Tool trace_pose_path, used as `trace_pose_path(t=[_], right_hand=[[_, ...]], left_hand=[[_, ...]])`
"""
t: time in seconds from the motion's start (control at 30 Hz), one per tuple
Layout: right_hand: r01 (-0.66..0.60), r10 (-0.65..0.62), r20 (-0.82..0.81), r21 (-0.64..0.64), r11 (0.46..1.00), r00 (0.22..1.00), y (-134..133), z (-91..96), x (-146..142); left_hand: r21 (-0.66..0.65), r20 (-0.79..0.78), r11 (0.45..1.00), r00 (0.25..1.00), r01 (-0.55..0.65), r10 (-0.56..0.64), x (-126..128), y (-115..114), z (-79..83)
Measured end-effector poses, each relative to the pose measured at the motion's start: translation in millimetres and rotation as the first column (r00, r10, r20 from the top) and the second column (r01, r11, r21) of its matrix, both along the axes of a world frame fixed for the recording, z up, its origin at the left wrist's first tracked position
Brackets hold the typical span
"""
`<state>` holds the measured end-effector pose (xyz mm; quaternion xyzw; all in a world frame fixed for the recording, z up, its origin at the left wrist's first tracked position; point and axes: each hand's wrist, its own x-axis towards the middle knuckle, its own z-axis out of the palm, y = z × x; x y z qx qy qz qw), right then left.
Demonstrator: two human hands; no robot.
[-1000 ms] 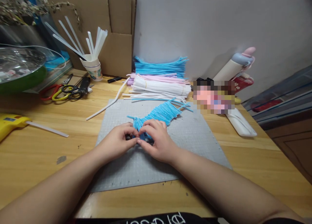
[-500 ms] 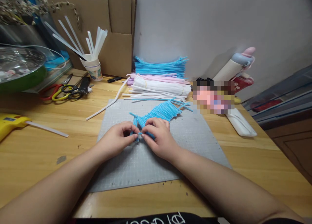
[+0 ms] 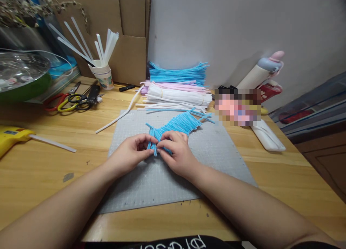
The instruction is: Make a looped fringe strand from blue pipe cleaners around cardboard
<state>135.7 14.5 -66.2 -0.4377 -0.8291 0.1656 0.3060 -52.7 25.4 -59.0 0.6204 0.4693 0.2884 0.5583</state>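
Observation:
A woven piece of blue pipe cleaners (image 3: 180, 123) lies slantwise over a grey cutting mat (image 3: 135, 187), with loose stem ends sticking out at its upper right. My left hand (image 3: 135, 149) pinches the blue stems at the piece's lower left end between thumb and fingers. Close beside it, my right hand (image 3: 177, 151) is closed on the lower edge of the same piece, its fingertips nearly meeting the left ones. Part of the weave is hidden under the right hand.
Bundles of blue, pink and white pipe cleaners (image 3: 177, 97) lie behind the mat. On the left are scissors (image 3: 65, 101), a yellow glue gun (image 3: 16, 137) and a paper cup (image 3: 102, 75) of glue sticks. A bottle (image 3: 254, 74) and white packet (image 3: 267, 135) are at right.
The blue stems at the lower left end have shifted slightly right, closer against the woven part and between the fingertips. Both hands have stayed nearly in place.

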Motion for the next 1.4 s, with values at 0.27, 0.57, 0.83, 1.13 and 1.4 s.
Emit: trace_pose_path(t=[0.27, 0.57, 0.83, 1.13, 1.4], right_hand=[[-0.005, 0.002, -0.074, -0.034, 0.999, 0.997, 1.0, 0.1, 0.4], [-0.011, 0.005, -0.078, -0.088, 0.996, 0.997, 1.7, -0.3, -0.3], [0.016, -0.019, -0.055, -0.060, 0.998, 0.998, -2.2, 2.8, -1.9], [0.018, -0.018, -0.019, -0.030, 0.999, 1.000, -0.1, 1.2, -0.7], [0.048, -0.053, -0.102, -0.046, 0.998, 0.993, 1.3, 1.2, -2.2]], left_hand=[[0.343, -0.220, 0.936, 0.962, -0.077, 0.160, 4.9, -8.3, 5.0], [0.458, -0.365, 0.875, 0.931, 0.157, 0.024, 5.6, -10.0, 13.4], [0.354, -0.346, 0.930, 0.938, 0.101, 0.030, 4.5, -9.6, 8.1], [0.284, -0.288, 0.957, 0.957, 0.053, 0.032, 5.0, -9.5, 8.8], [0.248, -0.209, 0.967, 0.971, -0.059, 0.113, 10.6, -10.2, 3.6]])
